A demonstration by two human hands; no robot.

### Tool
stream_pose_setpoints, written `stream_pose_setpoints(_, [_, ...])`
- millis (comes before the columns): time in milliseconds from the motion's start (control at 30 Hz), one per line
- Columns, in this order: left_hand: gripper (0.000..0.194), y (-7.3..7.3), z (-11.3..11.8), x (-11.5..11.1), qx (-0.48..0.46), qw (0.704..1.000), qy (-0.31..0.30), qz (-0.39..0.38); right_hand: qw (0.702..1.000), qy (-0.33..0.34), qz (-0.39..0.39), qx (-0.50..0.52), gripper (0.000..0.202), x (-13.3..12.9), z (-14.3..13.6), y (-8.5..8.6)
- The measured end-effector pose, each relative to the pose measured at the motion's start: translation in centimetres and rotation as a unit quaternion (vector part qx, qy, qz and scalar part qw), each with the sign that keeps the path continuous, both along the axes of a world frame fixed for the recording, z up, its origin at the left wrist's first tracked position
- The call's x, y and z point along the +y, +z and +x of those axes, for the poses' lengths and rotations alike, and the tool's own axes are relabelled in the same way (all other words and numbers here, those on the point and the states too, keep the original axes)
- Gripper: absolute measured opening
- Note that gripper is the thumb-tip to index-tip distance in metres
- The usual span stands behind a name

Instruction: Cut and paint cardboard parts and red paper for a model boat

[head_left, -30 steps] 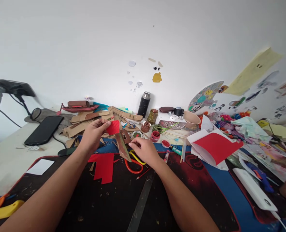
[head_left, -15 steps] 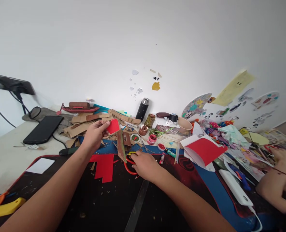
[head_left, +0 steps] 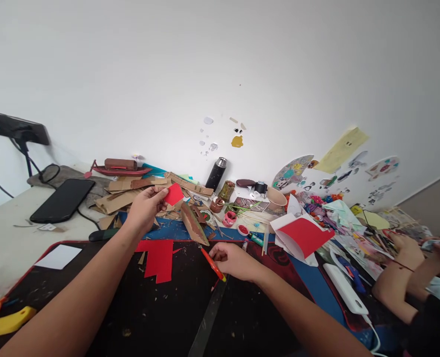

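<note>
Now each hand holds one thing: left hand (head_left: 143, 209) one red card (head_left: 174, 194), right hand (head_left: 232, 259) one scissors (head_left: 211, 264).

A home craft corner, set on a desk pushed against a plain white wall (head_left: 220, 59). The dark desk mat (head_left: 131, 307) is the centre of it: behind the mat lie stacked cardboard scraps (head_left: 131, 191), small paint pots (head_left: 229, 218) and a black flask (head_left: 215, 174); on the mat lie cut pieces of red corrugated paper (head_left: 159, 255). To the mat's right, coloured paper cut-outs (head_left: 339, 213) spread over the desk, and stickers (head_left: 293, 171) dot the wall above them. To its left, a phone (head_left: 62, 200) rests near a wall socket (head_left: 15, 130).
</note>
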State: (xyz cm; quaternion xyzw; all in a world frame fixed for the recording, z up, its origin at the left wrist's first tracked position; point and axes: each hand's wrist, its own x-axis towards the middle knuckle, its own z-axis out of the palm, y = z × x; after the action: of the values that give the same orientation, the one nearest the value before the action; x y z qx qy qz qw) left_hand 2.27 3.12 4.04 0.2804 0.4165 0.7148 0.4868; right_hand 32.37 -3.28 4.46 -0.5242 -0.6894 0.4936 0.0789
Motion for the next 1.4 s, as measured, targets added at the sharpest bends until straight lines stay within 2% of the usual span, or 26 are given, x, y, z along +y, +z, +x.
stream_pose_setpoints(100, [0.043,-0.1,0.1,0.0,-0.002,1.0,-0.001,0.002,0.975,-0.113,-0.126,0.146,0.027,-1.6,0.8,-0.8])
stream_pose_setpoints(200, [0.043,-0.2,0.2,0.0,-0.001,1.0,-0.002,0.003,0.936,-0.135,-0.213,0.246,0.041,-3.1,1.0,-1.2])
stream_pose_setpoints(267, [0.043,-0.3,0.3,0.0,0.002,1.0,-0.003,0.004,0.921,-0.117,-0.24,0.283,0.052,-3.7,0.7,-1.3])
stream_pose_setpoints(367, [0.043,-0.7,0.1,0.2,0.009,1.0,-0.007,0.007,0.92,-0.076,-0.25,0.293,0.06,-4.0,0.1,-1.2])
stream_pose_setpoints(467, [0.044,-1.0,-0.1,0.3,0.016,1.0,-0.008,0.008,0.926,-0.009,-0.245,0.286,0.057,-3.7,-0.2,-0.3])
stream_pose_setpoints(600, [0.042,-1.4,-0.3,0.5,0.016,1.0,-0.004,0.007,0.918,0.093,-0.275,0.271,0.053,-3.8,-0.1,1.2])
stream_pose_setpoints(700, [0.04,-1.5,-0.3,0.6,0.014,1.0,-0.002,0.007,0.917,0.122,-0.297,0.239,0.054,-4.4,0.1,1.5])
stream_pose_setpoints(833, [0.039,-1.4,-0.2,0.6,0.012,1.0,-0.004,0.007,0.925,0.113,-0.269,0.243,0.054,-4.9,0.2,1.3])
stream_pose_setpoints(933, [0.039,-1.4,-0.2,0.5,0.012,1.0,-0.006,0.006,0.922,0.098,-0.221,0.303,0.062,-4.4,0.0,1.1])
stream_pose_setpoints(1033, [0.041,-1.2,-0.3,0.4,0.01,1.0,-0.001,0.008,0.892,0.084,-0.153,0.417,0.073,-3.0,-1.0,0.6])
stream_pose_setpoints(1133, [0.042,-1.0,-0.4,0.3,0.003,1.0,0.01,0.009,0.862,0.025,-0.109,0.494,0.078,-0.9,-3.1,-0.1])
stream_pose_setpoints(1233, [0.045,-0.9,-0.6,0.4,-0.007,0.999,0.032,0.01,0.872,-0.001,-0.116,0.476,0.085,1.4,-5.4,-0.3])
stream_pose_setpoints(1400, [0.045,-1.1,-1.6,0.8,-0.023,0.995,0.09,0.023,0.886,0.007,-0.076,0.457,0.087,4.6,-7.7,-0.7])
